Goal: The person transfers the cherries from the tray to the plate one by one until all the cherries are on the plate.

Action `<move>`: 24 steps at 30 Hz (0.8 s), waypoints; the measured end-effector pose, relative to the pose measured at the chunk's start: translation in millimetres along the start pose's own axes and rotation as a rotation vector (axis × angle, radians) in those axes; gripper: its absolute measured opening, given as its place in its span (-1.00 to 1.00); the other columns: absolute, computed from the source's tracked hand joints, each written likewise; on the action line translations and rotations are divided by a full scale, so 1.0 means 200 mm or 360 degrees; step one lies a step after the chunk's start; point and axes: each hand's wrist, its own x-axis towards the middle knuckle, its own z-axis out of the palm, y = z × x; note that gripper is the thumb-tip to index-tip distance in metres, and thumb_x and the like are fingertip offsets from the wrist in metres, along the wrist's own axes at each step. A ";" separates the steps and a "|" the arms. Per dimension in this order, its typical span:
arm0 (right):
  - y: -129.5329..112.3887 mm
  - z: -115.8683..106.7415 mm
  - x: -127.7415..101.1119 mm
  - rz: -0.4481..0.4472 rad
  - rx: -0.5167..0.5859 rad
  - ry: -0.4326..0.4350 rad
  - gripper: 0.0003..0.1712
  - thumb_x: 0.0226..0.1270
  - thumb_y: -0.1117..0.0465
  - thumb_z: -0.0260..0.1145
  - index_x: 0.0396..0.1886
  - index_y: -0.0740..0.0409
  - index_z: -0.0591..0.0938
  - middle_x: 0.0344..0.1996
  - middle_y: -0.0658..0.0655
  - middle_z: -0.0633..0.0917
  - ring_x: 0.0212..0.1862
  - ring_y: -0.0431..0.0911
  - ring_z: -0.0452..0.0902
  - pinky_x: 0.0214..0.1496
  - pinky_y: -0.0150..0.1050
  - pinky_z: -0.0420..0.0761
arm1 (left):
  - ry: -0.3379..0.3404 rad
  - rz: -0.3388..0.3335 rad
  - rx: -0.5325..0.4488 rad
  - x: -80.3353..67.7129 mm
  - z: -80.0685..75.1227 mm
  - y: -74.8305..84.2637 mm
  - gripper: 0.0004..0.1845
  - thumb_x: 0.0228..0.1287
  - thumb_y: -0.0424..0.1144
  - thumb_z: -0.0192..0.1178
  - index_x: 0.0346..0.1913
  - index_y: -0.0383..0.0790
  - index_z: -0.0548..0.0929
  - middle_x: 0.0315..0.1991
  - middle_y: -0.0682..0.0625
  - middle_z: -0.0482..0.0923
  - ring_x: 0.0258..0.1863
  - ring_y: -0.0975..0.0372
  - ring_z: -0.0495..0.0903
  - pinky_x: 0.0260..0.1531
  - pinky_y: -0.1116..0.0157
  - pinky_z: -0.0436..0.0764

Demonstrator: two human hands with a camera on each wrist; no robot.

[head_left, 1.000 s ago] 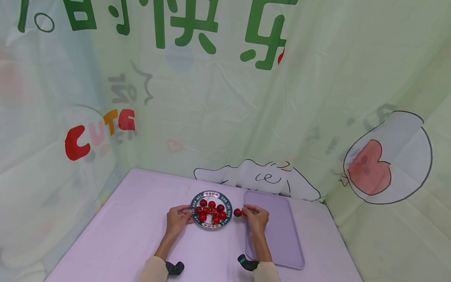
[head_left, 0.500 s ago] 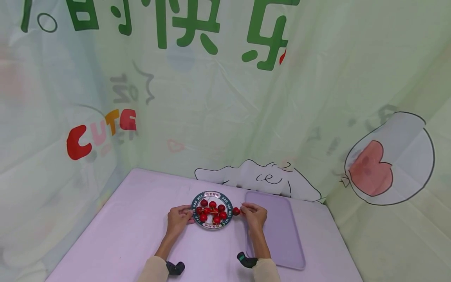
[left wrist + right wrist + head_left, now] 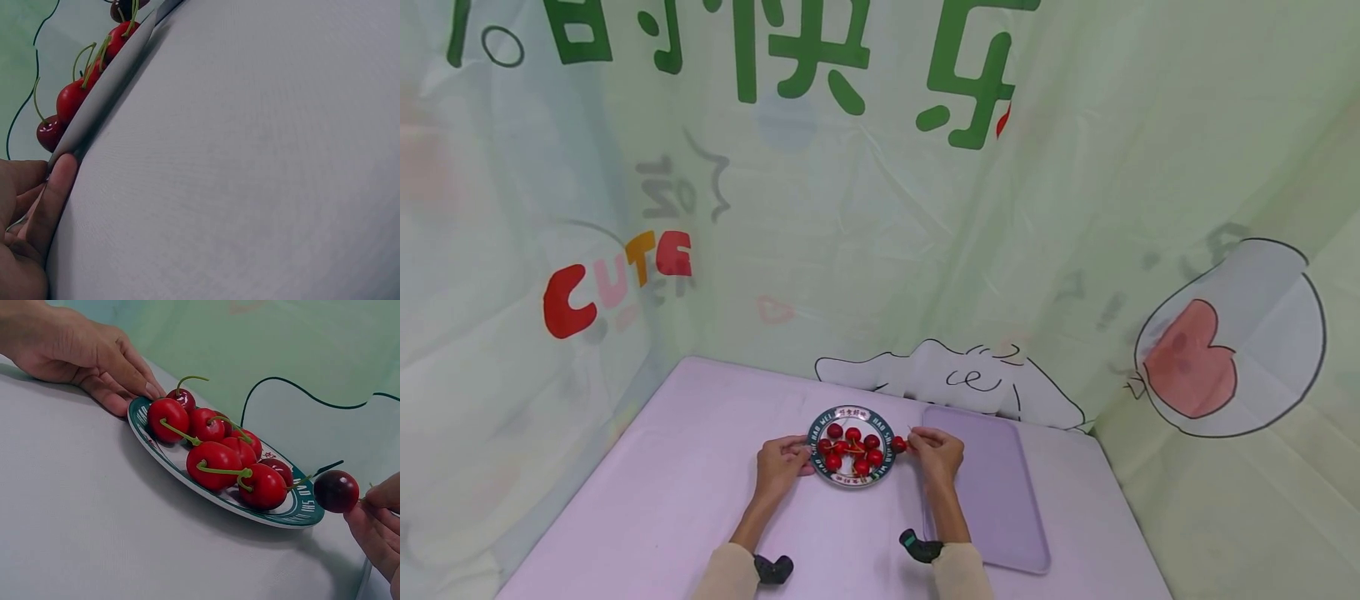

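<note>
A round plate (image 3: 880, 426) with a dark green lettered rim lies on the table, bearing several red cherries (image 3: 212, 464) with green stems. My left hand (image 3: 780, 469) grips the plate's left rim; in the left wrist view a finger (image 3: 60, 175) sits at the plate's underside edge. On the opposite side, my right hand (image 3: 942, 457) pinches a dark red cherry (image 3: 336, 491) by its stem, between thumb and fingertips. That cherry overlaps the plate's right rim in the head view and hangs right at the rim in the right wrist view.
A purple rectangular tray (image 3: 992, 500) lies on the right, partly beneath my right hand and forearm in the head view. The pale table (image 3: 647, 492) ends at a printed curtain (image 3: 880, 250) behind and at both sides.
My right hand has moved slightly left, bringing the pinched cherry from beside the plate to its right rim. The left hand keeps its grip on the plate.
</note>
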 end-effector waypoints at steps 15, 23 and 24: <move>0.03 0.01 0.02 0.0025 0.0057 0.0006 -0.88 0.27 0.50 0.54 -0.19 0.46 0.83 -0.46 0.13 0.85 -0.46 -0.11 0.82 -0.34 -0.30 0.89 | 0.0015 -0.0023 0.0008 -0.01 0.00 0.01 -0.66 0.54 -0.40 0.32 0.27 -0.42 0.72 -0.29 -0.19 0.81 -0.43 0.19 0.83 -0.37 0.44 0.84; 0.03 0.03 0.01 0.0027 0.0068 0.0035 -0.88 0.32 0.50 0.51 -0.17 0.45 0.83 -0.44 0.16 0.86 -0.47 -0.13 0.81 -0.34 -0.34 0.87 | -0.0004 -0.0016 0.0004 0.00 0.00 -0.01 -0.66 0.55 -0.39 0.32 0.28 -0.42 0.72 -0.27 -0.18 0.82 -0.43 0.17 0.84 -0.35 0.44 0.84; 0.03 0.03 0.02 0.0030 0.0061 0.0037 -0.88 0.33 0.48 0.52 -0.16 0.44 0.83 -0.43 0.16 0.86 -0.46 -0.14 0.81 -0.34 -0.36 0.86 | -0.0006 -0.0014 0.0004 0.00 0.00 -0.01 -0.66 0.55 -0.38 0.32 0.28 -0.42 0.72 -0.27 -0.18 0.82 -0.42 0.17 0.85 -0.35 0.44 0.84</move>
